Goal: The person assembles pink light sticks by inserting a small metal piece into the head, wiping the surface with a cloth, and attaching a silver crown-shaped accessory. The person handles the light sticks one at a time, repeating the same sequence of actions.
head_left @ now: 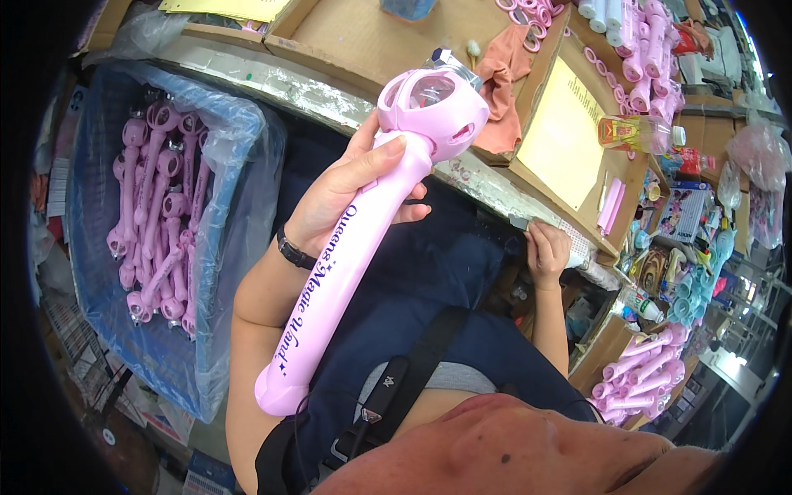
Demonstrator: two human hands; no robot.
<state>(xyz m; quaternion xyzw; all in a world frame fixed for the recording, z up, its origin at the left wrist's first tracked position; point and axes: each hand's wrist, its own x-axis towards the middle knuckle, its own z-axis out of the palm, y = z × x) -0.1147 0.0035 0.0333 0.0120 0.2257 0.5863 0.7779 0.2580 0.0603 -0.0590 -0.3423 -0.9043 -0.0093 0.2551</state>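
Observation:
My left hand [334, 194] is wrapped round the upper handle of a pink toy wand [338, 272]. The wand is held at a slant above my lap, its thick round end down by my left upper arm. Dark script lettering runs along the handle. At its top sits a round openwork head with clear windows and a silvery tip, in front of the workbench edge. My right hand [547, 252] is at the bench's front edge, fingers curled together beside a small grey piece. Whether that piece is in the fingers is unclear.
To the left, a blue crate [223, 206] lined with clear plastic holds several pink wands [153, 190]. The bench [247, 87] carries cardboard trays, a yellow sheet [565, 132], an orange cloth [502, 87] and a bottle of yellowish liquid [635, 134]. More pink handles [639, 375] are piled at right.

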